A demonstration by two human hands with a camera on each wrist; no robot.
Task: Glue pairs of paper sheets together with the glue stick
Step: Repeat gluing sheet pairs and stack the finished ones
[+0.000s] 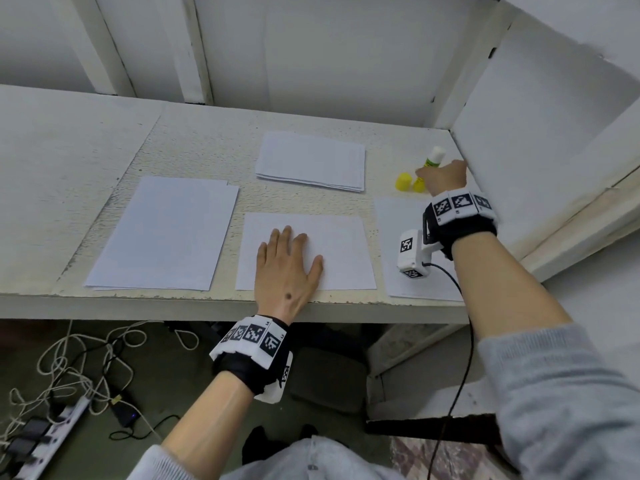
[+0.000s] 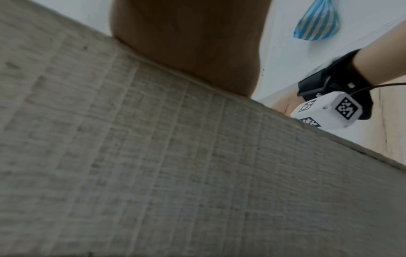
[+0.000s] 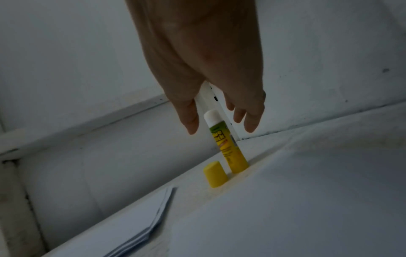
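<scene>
The left hand [image 1: 287,268] lies flat on the middle sheet [image 1: 343,251]. At two o'clock, the right hand [image 1: 445,178] hovers with fingers spread over the uncapped glue stick [image 3: 226,144], holding nothing. This looks like the pickup step; next, close round the tube without toppling it.

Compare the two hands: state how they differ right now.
The left hand lies flat, fingers spread, on the middle sheet; the right hand reaches far right, fingers open around the upright glue stick, not yet gripping. The left touches paper; the right touches nothing. Both wear wrist cameras.
</scene>
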